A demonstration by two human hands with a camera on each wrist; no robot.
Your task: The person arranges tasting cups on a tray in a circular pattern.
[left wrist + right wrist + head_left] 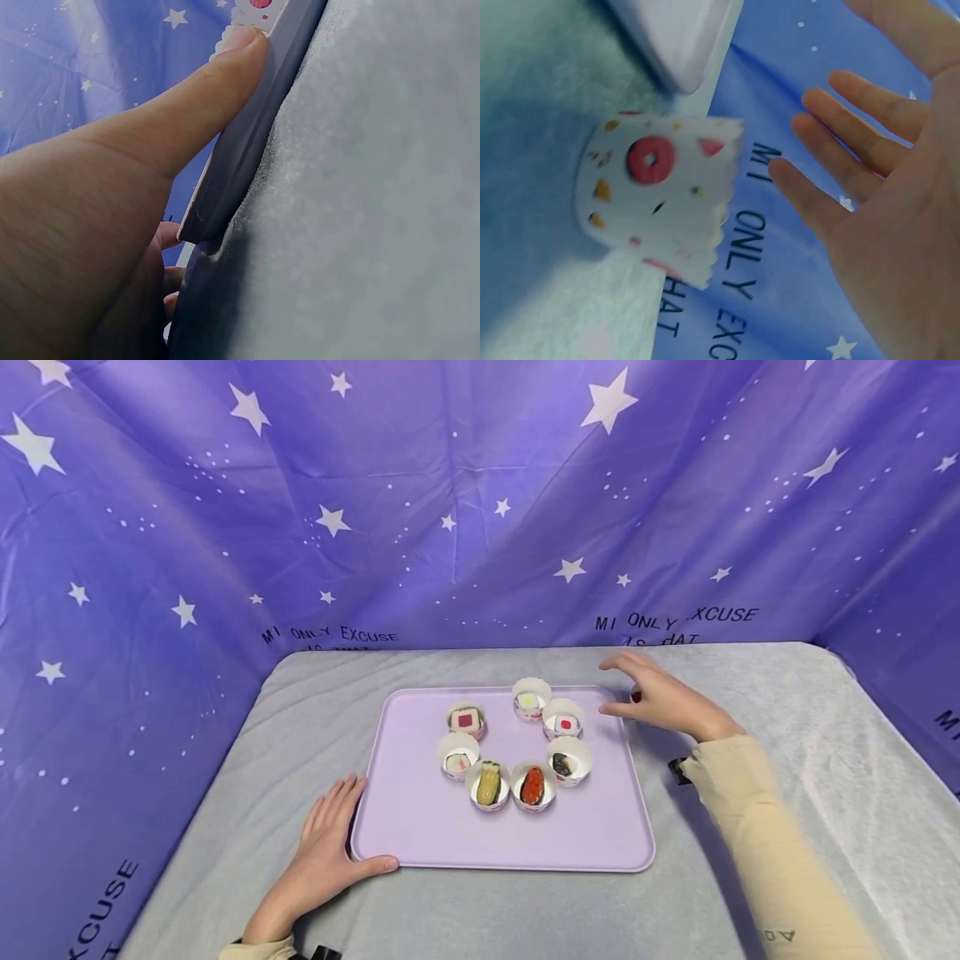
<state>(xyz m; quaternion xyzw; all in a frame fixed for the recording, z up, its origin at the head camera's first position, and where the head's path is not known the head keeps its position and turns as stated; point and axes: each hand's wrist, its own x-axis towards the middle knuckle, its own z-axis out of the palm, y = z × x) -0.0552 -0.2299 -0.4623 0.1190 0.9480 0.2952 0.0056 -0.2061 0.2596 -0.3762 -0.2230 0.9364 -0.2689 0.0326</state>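
My left hand (327, 847) spans the near left corner of the lilac tray (420, 843). Its thumb (225, 71) rests against the front rim, with the fingers along the left side. Beyond the tray's far right corner, my right hand (660, 693) is spread, thumb apart from fingers, holding nothing. Near it in the right wrist view, a white paper cup (656, 195) with a doughnut print stands on the cloth, apart from the fingers; the hand mostly hides this spot in the head view. Several paper cups with toy sushi stand on the tray, including a red-topped piece (532, 786) and a yellow-topped piece (489, 783).
Grey cloth (480, 914) covers the table around the tray. A purple curtain (450, 568) with stars and lettering hangs behind the table and at both sides. The tray cups form an open ring; one cup (532, 699) stands at its far side.
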